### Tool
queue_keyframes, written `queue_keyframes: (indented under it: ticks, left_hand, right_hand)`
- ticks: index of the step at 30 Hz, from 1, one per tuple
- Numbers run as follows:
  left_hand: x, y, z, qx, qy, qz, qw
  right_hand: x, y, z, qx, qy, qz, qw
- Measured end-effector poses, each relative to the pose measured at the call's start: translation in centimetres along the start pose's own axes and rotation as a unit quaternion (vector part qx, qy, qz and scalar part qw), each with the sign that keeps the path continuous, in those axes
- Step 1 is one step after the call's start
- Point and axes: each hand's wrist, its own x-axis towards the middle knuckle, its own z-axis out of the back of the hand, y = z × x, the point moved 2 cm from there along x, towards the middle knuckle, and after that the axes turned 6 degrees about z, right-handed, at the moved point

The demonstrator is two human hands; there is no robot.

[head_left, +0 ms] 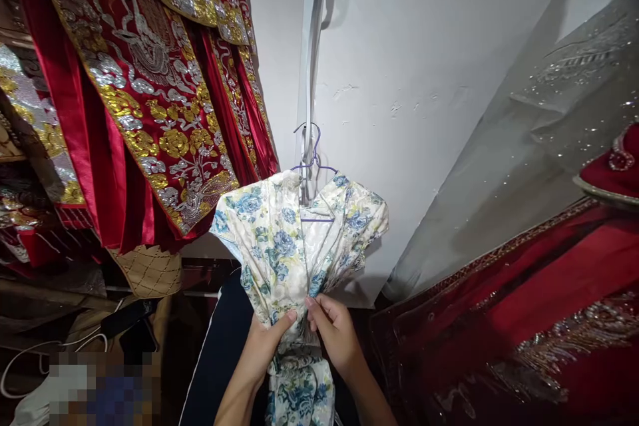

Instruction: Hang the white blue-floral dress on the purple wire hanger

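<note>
A white dress with blue flowers [285,239] hangs in front of me on a purple wire hanger [316,140]. Its V-shaped front opening shows the lining and the hanger's lower bar. My left hand [267,346] grips the left side of the waist, thumb on the front and fingers hidden behind the cloth. At the right side of the waist, my right hand [333,329] pinches the edge of the front opening between thumb and fingers. Below my hands the gathered lower part of the dress drops toward my lap.
Red embroidered garments [150,86] with gold and silver sequins hang at the left. A white strap-like pole [312,33] runs down the pale wall [424,26]. To the right are a sheer beaded fabric [549,106] and a red beaded garment [549,266]. A white cable [30,349] lies lower left.
</note>
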Motion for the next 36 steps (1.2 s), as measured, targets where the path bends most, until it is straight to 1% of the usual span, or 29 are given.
queue_keyframes:
  ticks: [1, 2, 3, 4, 5, 6, 7, 8, 9, 10, 11, 12, 14, 16, 17, 19, 20, 22, 23, 24, 26, 28, 30, 31, 33, 34, 36]
  left_hand:
    - [0.2, 0.3, 0.2, 0.021, -0.024, -0.008, 0.999]
    - [0.3, 0.6, 0.3, 0.049, -0.064, -0.028, 0.996]
    - [0.3, 0.8, 0.4, 0.082, -0.12, -0.065, 0.987]
    - [0.1, 1.0, 0.2, 0.118, -0.18, -0.116, 0.97]
    - [-0.2, 1.2, -0.1, 0.156, -0.227, -0.174, 0.945]
    - [-0.5, 1.5, -0.8, 0.191, -0.246, -0.23, 0.922]
    - [-0.7, 1.8, -1.6, 0.221, -0.233, -0.276, 0.906]
    - [-0.8, 2.2, -2.5, 0.243, -0.195, -0.306, 0.9]
    - [-0.8, 2.6, -3.3, 0.255, -0.142, -0.321, 0.901]
    - [-0.8, 2.9, -3.9, 0.256, -0.09, -0.325, 0.906]
    - [-0.6, 3.1, -4.3, 0.249, -0.05, -0.323, 0.912]
    - [-0.4, 3.1, -4.4, 0.239, -0.018, -0.311, 0.92]
    - [-0.2, 2.8, -4.1, 0.221, 0.028, -0.268, 0.937]
    - [-0.2, 2.4, -3.5, 0.212, 0.049, -0.22, 0.951]
    - [-0.5, 2.4, -3.1, 0.209, 0.05, -0.201, 0.956]
    - [-1.0, 2.8, -2.8, 0.216, 0.042, -0.181, 0.959]
    - [-1.3, 3.3, -2.8, 0.225, 0.041, -0.176, 0.958]
    - [-1.7, 4.4, -3.2, 0.252, 0.054, -0.17, 0.951]
    - [-1.8, 4.9, -3.5, 0.265, 0.067, -0.169, 0.947]
    - [-1.7, 5.2, -3.9, 0.276, 0.081, -0.167, 0.943]
    - [-1.0, 5.2, -4.5, 0.292, 0.103, -0.162, 0.937]
    - [-0.1, 4.0, -4.9, 0.297, 0.109, -0.157, 0.935]
    - [0.9, 1.2, -5.5, 0.269, 0.109, -0.161, 0.943]
    - [1.3, -0.7, -5.9, 0.241, 0.111, -0.17, 0.949]
    - [1.9, -5.4, -6.9, 0.165, 0.13, -0.205, 0.956]
    - [2.1, -8.0, -7.5, 0.143, 0.132, -0.244, 0.95]
    - [2.6, -12.9, -8.6, 0.142, 0.103, -0.349, 0.921]
  right_hand:
    - [0.0, 0.1, 0.1, 0.01, -0.008, -0.004, 1.0]
    - [0.1, 0.3, 0.1, 0.022, -0.015, -0.01, 1.0]
    - [0.1, 0.5, 0.1, 0.039, -0.023, -0.018, 0.999]
    - [0.2, 0.7, 0.1, 0.059, -0.031, -0.027, 0.997]
    - [0.3, 1.0, 0.1, 0.08, -0.037, -0.038, 0.995]
    - [0.4, 1.2, 0.1, 0.101, -0.044, -0.048, 0.993]
    - [0.4, 1.4, 0.0, 0.118, -0.047, -0.055, 0.99]
    - [0.4, 1.6, -0.1, 0.128, -0.048, -0.058, 0.989]
    - [0.4, 1.8, -0.3, 0.132, -0.044, -0.058, 0.989]
    - [0.3, 1.9, -0.4, 0.132, -0.033, -0.059, 0.989]
    - [0.2, 1.9, -0.6, 0.131, -0.016, -0.064, 0.989]
    - [0.1, 1.9, -0.6, 0.131, 0.003, -0.073, 0.989]
    - [0.3, 1.9, -0.5, 0.131, 0.027, -0.089, 0.987]
    - [1.6, 2.6, 0.2, 0.129, 0.021, -0.087, 0.988]
    - [2.8, 3.4, 0.8, 0.129, 0.004, -0.077, 0.989]
    - [6.1, 5.7, 2.2, 0.139, -0.033, -0.045, 0.989]
    - [8.0, 7.1, 2.9, 0.152, -0.061, -0.031, 0.986]
    - [11.5, 10.4, 4.1, 0.185, -0.068, 0.012, 0.98]
    - [12.8, 11.9, 4.5, 0.204, -0.068, 0.036, 0.976]
    - [13.7, 13.2, 4.7, 0.218, -0.075, 0.056, 0.972]
    - [14.1, 14.7, 4.7, 0.207, -0.069, 0.09, 0.972]
    - [13.2, 15.0, 4.2, 0.162, -0.058, 0.119, 0.978]
    - [12.0, 14.4, 3.8, 0.113, -0.051, 0.137, 0.983]
    - [11.5, 14.1, 3.6, 0.094, -0.051, 0.142, 0.984]
    - [10.8, 13.8, 3.6, 0.071, -0.055, 0.156, 0.984]
    - [10.7, 14.0, 3.7, 0.064, -0.058, 0.167, 0.982]
    - [10.8, 14.8, 3.7, 0.056, -0.061, 0.194, 0.977]
